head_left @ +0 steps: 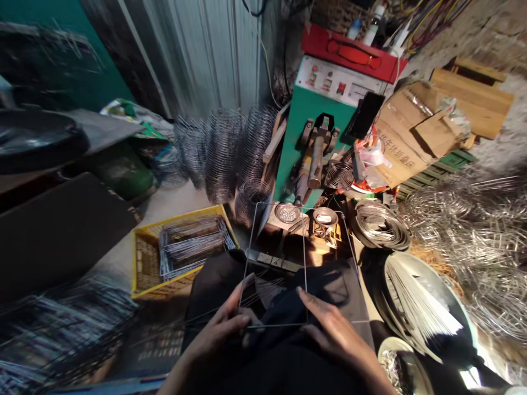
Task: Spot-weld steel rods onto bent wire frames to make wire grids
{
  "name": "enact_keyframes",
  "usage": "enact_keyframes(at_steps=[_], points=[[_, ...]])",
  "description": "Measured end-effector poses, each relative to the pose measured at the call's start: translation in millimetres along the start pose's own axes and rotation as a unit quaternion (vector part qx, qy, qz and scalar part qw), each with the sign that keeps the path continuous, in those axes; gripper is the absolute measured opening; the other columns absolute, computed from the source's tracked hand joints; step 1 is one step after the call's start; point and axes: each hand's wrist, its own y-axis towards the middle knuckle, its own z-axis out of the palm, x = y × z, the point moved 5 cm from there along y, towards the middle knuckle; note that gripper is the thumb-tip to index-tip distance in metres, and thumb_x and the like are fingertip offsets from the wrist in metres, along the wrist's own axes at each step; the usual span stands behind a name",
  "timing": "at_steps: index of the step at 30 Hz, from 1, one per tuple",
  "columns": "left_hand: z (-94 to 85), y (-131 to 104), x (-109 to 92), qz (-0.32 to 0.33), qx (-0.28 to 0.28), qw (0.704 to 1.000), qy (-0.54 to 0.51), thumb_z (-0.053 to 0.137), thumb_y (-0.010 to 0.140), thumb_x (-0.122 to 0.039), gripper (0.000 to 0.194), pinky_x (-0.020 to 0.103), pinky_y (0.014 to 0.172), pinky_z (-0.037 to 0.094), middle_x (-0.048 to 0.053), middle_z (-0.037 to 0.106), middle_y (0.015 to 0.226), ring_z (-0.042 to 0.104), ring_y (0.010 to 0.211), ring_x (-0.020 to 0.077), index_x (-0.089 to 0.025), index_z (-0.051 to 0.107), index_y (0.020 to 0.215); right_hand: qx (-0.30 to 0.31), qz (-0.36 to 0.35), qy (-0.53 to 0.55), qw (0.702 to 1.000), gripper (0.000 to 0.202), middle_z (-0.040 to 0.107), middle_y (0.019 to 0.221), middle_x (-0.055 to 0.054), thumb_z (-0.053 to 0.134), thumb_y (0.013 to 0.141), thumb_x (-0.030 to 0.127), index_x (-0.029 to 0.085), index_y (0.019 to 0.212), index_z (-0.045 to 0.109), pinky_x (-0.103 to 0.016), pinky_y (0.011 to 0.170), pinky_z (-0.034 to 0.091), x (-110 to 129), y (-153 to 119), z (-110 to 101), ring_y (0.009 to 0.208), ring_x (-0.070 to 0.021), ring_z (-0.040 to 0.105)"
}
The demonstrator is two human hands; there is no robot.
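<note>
A rectangular wire frame [305,249] of thin metal rods, with one rod along its middle, lies over my dark-clothed lap. My left hand [230,323] grips its near left corner, thumb and fingers closed on the rod. My right hand [329,323] is closed around the near end of the middle rod; some of its fingers are hidden. The frame's far edge reaches the tip of the electrode arm [303,184] on a green spot welder [290,137]. Just under that edge sits a round dish of small metal bits [287,213].
On the left stands a yellow crate [142,263] of wire frames, with stacked wire coils [224,148] behind. To the right are a second small dish [325,218], a coiled metal strip [379,225] and a large basin [461,307] of straight rods. Wire pieces [486,230] pile up beyond.
</note>
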Motion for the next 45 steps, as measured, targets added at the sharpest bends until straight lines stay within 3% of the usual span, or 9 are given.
enact_keyframes(at_steps=[6,17,22,26,32,36,40,45], points=[[-3.2,4.0,-2.7,-0.002,0.017,1.0,0.015,0.065,0.089,-0.034,0.101,0.022,0.053,0.042,0.009,0.073,0.082,0.06,0.056,0.0146,-0.023,-0.009,0.158,-0.001,0.014,0.004,1.0,0.077,0.036,0.158,-0.007,0.057,0.088,0.014,0.023,0.158,0.026,-0.04,0.12,0.033,-1.6,3.2,-3.9,0.143,-0.022,0.038],[-5.9,11.9,-1.5,0.006,0.015,1.0,0.007,0.063,0.089,-0.03,0.104,0.022,0.052,0.042,0.011,0.074,0.084,0.061,0.055,0.0149,-0.023,-0.016,0.156,-0.013,0.0,-0.003,1.0,0.076,0.037,0.157,-0.005,0.058,0.089,0.015,0.025,0.158,0.026,-0.041,0.119,0.035,-3.4,6.2,-9.3,0.142,-0.0224,0.04],[-2.5,9.9,-1.6,0.0,0.001,1.0,-0.013,0.064,0.088,-0.028,0.1,0.022,0.049,0.042,0.01,0.074,0.081,0.06,0.051,0.0142,-0.024,-0.007,0.158,-0.013,0.003,0.016,1.0,0.079,0.035,0.158,-0.005,0.058,0.09,0.016,0.028,0.159,0.021,-0.042,0.118,0.036,-7.7,4.3,-6.6,0.143,-0.0226,0.039],[-3.1,11.5,-0.7,0.009,-0.021,1.0,-0.019,0.062,0.09,-0.027,0.095,0.021,0.047,0.042,0.011,0.074,0.079,0.059,0.048,0.0132,-0.023,-0.003,0.159,-0.021,0.019,0.029,0.999,0.08,0.038,0.157,-0.004,0.059,0.086,0.012,0.029,0.157,0.026,-0.043,0.118,0.036,-10.3,7.1,-3.4,0.142,-0.023,0.041],[-5.7,20.0,-1.2,0.02,0.037,0.998,-0.038,0.063,0.089,-0.028,0.102,0.021,0.047,0.042,0.012,0.075,0.085,0.06,0.05,0.014,-0.025,-0.012,0.157,-0.057,0.025,0.021,0.998,0.075,0.044,0.153,-0.004,0.056,0.086,0.01,0.03,0.155,0.033,-0.043,0.115,0.04,-14.5,12.5,-2.5,0.137,-0.023,0.048],[-14.0,49.9,-25.8,0.058,0.029,0.998,-0.004,0.063,0.089,-0.024,0.098,0.024,0.052,0.046,0.013,0.076,0.088,0.062,0.052,0.0147,-0.024,-0.005,0.159,-0.094,0.021,0.014,0.995,0.074,0.054,0.146,-0.008,0.061,0.09,0.023,0.031,0.156,0.03,-0.044,0.105,0.05,-29.7,41.1,-23.8,0.121,-0.025,0.062],[-28.5,111.9,-73.6,0.095,0.017,0.995,-0.007,0.066,0.085,-0.019,0.099,0.026,0.054,0.049,0.012,0.077,0.085,0.065,0.056,0.0167,-0.024,0.0,0.159,-0.168,0.019,-0.057,0.984,0.079,0.066,0.129,-0.012,0.069,0.087,0.045,0.025,0.155,0.034,-0.047,0.099,0.051,-57.8,102.9,-75.6,0.118,-0.0318,0.063],[-46.3,185.7,-124.4,0.108,-0.009,0.994,-0.013,0.065,0.082,-0.014,0.098,0.024,0.054,0.049,0.011,0.076,0.079,0.07,0.064,0.0192,-0.023,0.004,0.159,-0.236,0.0,-0.132,0.963,0.072,0.071,0.119,-0.015,0.071,0.085,0.047,0.017,0.146,0.048,-0.046,0.096,0.051,-93.9,174.5,-140.8,0.11,-0.0333,0.066]])
